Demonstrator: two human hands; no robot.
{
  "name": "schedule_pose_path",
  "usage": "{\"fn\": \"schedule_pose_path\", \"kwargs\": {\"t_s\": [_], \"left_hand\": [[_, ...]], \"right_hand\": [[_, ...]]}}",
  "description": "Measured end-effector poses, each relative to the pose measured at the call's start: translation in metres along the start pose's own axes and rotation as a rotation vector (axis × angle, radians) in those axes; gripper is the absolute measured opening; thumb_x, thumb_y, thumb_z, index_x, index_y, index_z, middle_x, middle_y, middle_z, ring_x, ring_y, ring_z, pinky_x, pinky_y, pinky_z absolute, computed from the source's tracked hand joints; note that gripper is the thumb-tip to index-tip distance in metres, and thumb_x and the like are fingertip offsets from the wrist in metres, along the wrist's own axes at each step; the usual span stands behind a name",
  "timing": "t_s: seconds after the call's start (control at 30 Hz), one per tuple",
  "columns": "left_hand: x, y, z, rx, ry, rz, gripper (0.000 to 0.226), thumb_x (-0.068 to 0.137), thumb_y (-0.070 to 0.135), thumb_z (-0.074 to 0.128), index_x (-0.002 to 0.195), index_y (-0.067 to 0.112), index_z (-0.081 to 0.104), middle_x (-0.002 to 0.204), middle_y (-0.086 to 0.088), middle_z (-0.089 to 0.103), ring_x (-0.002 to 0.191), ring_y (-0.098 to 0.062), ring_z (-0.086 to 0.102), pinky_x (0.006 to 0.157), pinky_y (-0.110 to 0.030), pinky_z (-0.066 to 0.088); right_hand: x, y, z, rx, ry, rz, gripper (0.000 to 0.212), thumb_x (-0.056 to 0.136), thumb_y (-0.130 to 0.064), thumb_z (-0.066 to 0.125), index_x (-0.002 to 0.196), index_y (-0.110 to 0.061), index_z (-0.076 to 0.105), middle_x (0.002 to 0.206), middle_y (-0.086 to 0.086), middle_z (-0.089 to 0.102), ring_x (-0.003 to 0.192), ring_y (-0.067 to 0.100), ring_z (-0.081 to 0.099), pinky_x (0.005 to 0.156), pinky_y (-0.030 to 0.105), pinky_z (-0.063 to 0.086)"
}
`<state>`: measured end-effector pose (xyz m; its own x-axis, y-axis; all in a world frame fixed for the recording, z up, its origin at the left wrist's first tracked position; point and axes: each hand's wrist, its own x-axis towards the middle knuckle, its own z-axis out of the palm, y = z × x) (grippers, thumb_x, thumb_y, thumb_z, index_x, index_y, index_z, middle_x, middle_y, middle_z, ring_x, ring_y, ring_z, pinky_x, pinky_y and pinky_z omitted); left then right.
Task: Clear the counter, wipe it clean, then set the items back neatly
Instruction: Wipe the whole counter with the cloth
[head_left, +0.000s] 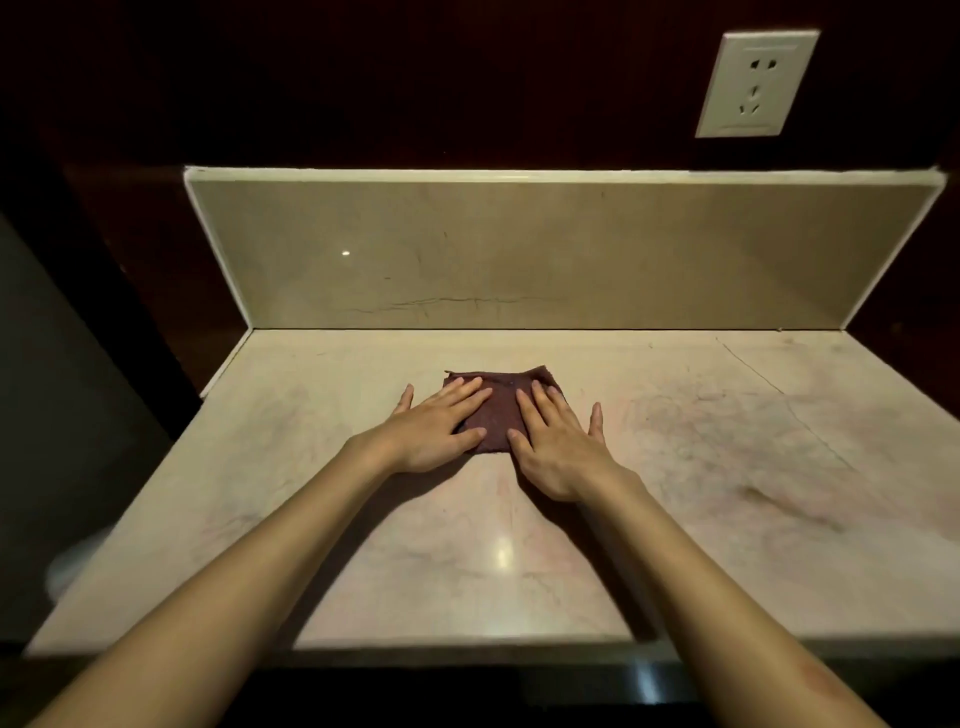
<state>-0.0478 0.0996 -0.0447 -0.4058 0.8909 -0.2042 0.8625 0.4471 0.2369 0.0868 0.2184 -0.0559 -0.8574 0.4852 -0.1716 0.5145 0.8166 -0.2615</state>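
Head view: both forearms reach forward over the table (519, 571). Left hand (434, 428) and right hand (558, 449) lie flat, fingers straight and spread, pressing on a dark red cloth (498, 415). Cloth position: folded, flat on the table near its middle, between and under both hands. Backsplash (519, 249) stands behind; wall socket (756, 83) upper right.
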Motion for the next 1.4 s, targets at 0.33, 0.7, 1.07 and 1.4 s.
{"fn": "schedule_pose_path", "kwargs": {"t_s": [0.33,0.7,1.07,1.4], "left_hand": [[-0.118,0.02,0.035,-0.013,0.003,0.022,0.059,0.101,0.045,0.031,0.151,0.037,0.003,0.159,0.016,-0.007,0.146,-0.003,-0.008,0.116,-0.051,-0.009],[-0.182,0.025,0.05,-0.014,0.013,0.01,0.056,0.101,0.048,0.025,0.151,0.038,0.001,0.158,0.02,-0.008,0.144,0.003,-0.011,0.117,-0.05,-0.013],[-0.158,-0.013,0.032,0.03,0.007,-0.019,0.058,0.1,0.05,0.025,0.151,0.038,0.0,0.158,0.019,-0.007,0.144,0.002,-0.009,0.116,-0.05,-0.012],[-0.081,-0.075,-0.005,-0.033,0.014,-0.056,0.056,0.103,0.043,0.027,0.152,0.034,0.002,0.16,0.014,-0.005,0.146,-0.003,-0.006,0.116,-0.049,-0.011]], "right_hand": [[-0.12,-0.036,0.031,-0.005,0.0,-0.032,0.06,0.102,-0.045,0.016,0.153,-0.024,-0.005,0.16,-0.004,-0.017,0.146,0.011,-0.017,0.113,0.052,-0.017],[-0.174,-0.062,0.05,-0.043,-0.002,-0.058,0.061,0.102,-0.046,0.014,0.152,-0.023,-0.012,0.159,-0.004,-0.022,0.145,0.012,-0.023,0.112,0.051,-0.018],[-0.123,-0.084,0.044,-0.053,-0.025,-0.065,0.061,0.102,-0.047,0.013,0.153,-0.022,-0.009,0.159,-0.001,-0.02,0.146,0.014,-0.019,0.113,0.051,-0.017],[-0.012,-0.106,0.027,-0.035,-0.064,-0.041,0.062,0.102,-0.046,0.013,0.152,-0.02,-0.01,0.159,0.0,-0.022,0.146,0.015,-0.021,0.111,0.054,-0.018]]}}
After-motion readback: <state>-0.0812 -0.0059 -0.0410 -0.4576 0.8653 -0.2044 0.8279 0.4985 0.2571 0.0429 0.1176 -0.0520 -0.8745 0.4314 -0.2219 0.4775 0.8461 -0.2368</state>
